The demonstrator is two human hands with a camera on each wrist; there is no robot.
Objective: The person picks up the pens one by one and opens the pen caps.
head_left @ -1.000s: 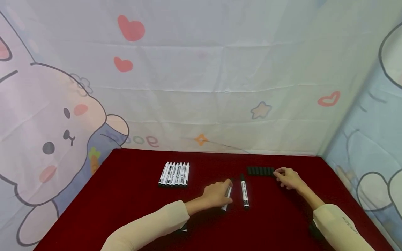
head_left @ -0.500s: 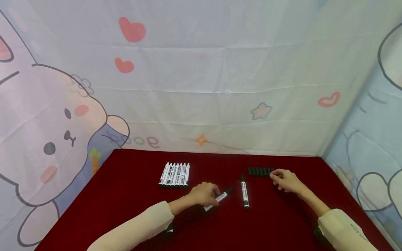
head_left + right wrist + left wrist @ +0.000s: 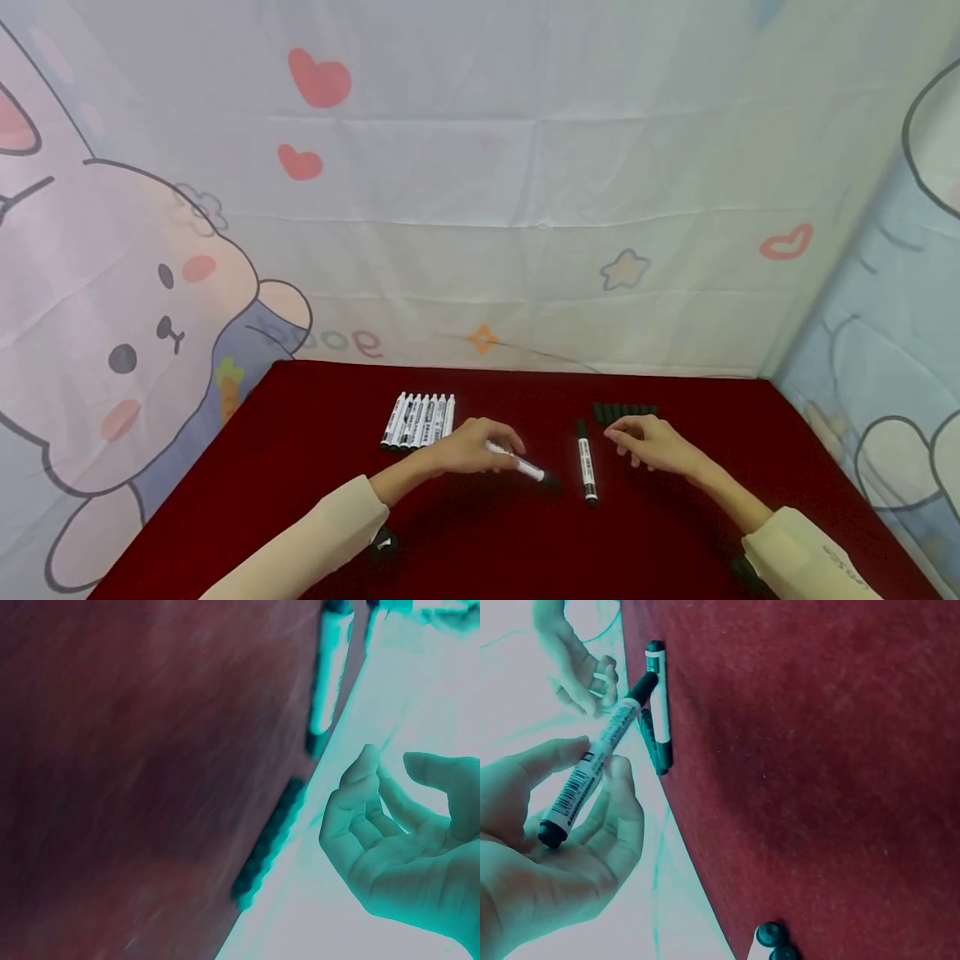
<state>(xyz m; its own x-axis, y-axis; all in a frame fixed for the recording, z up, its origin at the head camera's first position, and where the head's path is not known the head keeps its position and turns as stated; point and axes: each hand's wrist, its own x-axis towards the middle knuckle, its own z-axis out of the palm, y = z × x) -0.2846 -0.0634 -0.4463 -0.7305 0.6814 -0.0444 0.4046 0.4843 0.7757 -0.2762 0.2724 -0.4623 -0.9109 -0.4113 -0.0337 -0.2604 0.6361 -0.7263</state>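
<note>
My left hand [image 3: 468, 446] pinches a white capped marker [image 3: 592, 761] between thumb and fingers, above the table. Its black-capped end points right and toward me in the head view. A second white marker with a black cap [image 3: 587, 467] lies on the red cloth between the hands. To its right my right hand [image 3: 654, 443] hovers with nothing in it; thumb and forefinger stand apart in the right wrist view. Just behind that hand, a row of black marker caps [image 3: 624, 411] lies side by side, partly covered by the fingers.
Several white markers without caps [image 3: 412, 419] lie in a neat row left of centre, some of their lower ends behind the left hand. A printed cloth backdrop [image 3: 540, 275] hangs behind the far edge of the red table cloth [image 3: 480, 533].
My left hand has lifted a marker off the cloth, moved left and turned it, so its cap swung from far side to right. My right hand has moved left from beside the caps.
</note>
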